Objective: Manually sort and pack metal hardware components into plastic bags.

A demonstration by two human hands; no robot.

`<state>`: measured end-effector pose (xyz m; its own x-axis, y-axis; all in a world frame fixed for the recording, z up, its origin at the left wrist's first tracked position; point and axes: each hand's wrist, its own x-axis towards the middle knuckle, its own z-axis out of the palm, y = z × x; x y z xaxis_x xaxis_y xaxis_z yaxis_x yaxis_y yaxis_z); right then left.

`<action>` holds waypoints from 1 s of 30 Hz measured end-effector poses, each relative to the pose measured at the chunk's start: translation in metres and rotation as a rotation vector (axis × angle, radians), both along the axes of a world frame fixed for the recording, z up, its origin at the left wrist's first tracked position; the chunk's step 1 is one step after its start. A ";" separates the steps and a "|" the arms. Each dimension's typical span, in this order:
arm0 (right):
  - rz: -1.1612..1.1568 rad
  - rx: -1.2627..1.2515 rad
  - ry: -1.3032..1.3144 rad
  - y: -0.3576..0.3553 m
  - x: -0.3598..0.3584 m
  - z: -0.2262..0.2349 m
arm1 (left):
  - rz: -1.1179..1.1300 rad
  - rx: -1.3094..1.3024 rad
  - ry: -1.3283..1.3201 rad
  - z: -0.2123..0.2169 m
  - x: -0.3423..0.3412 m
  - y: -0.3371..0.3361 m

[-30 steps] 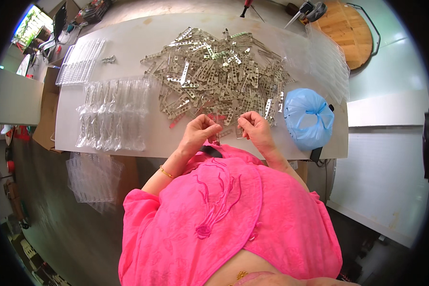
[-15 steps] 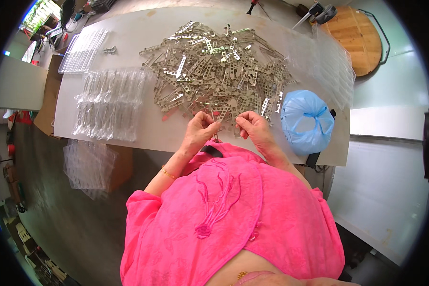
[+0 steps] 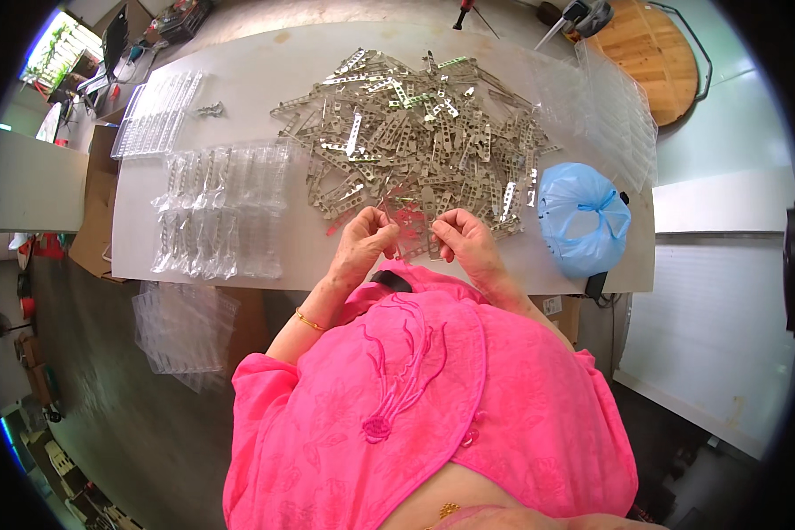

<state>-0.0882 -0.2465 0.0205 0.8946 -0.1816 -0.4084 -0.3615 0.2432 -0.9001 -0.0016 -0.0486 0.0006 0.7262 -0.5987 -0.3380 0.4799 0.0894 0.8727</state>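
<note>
A large heap of silvery perforated metal strips (image 3: 433,132) lies across the middle of the table. At its near edge my left hand (image 3: 362,243) is closed, thumb against fingers, on a thin metal piece seen almost edge-on. Just across from it, my right hand (image 3: 468,247) pinches a flat perforated metal strip (image 3: 434,249) between thumb and forefinger. A small gap separates the two hands. Reddish patches show among the nearest strips, and the fingers partly hide the pieces they hold.
Clear plastic trays with wrapped strips (image 3: 221,212) lie at the left, more clear trays (image 3: 623,115) at the far right. A tied blue plastic bag (image 3: 583,234) sits by the right edge. Below the table's left side, clear trays (image 3: 185,331) are stacked beside a box.
The table and everything on it appear shifted slightly right and down, as the view has turned. Both hands stay close together at the heap's near edge, still pinching.
</note>
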 end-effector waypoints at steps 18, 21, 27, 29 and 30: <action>-0.044 -0.023 -0.063 0.055 0.004 0.003 | -0.134 -0.313 0.336 -0.013 0.021 0.036; -0.025 -0.034 -0.058 0.048 -0.001 0.003 | -0.118 -0.293 0.366 -0.013 0.014 0.027; 0.017 -0.025 -0.053 0.026 -0.011 0.003 | -0.115 -0.324 0.348 -0.014 -0.002 0.007; 0.033 -0.023 -0.050 0.018 -0.014 0.002 | -0.099 -0.323 0.356 -0.014 -0.008 -0.002; 0.048 -0.029 -0.052 0.014 -0.016 0.001 | -0.088 -0.323 0.362 -0.014 -0.011 -0.006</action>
